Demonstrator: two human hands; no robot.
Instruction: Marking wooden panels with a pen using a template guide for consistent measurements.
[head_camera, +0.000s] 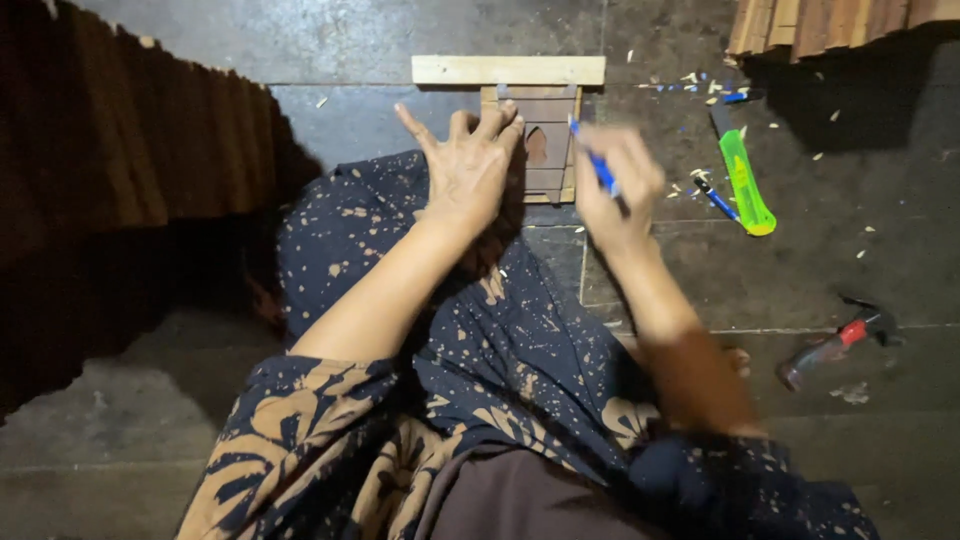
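The panel (545, 140) was dull brown with paler wood edges, and the batten (508, 70) touching its far edge was pale yellowish wood, while the pen (597, 165) at the panel's right edge was bright blue. To the right of the panel the knife (745, 180) was lime green with a dark blade end, a second pen (716, 197) beside it was blue, and the hammer (838, 345), well off to the panel's right and nearer the person, was black with a red band. The cloth (480, 330) just below the panel was dark navy speckled with tan spots and larger tan leaf shapes, and the floor (380, 40) around the panel was dark grey flecked with pale shavings.
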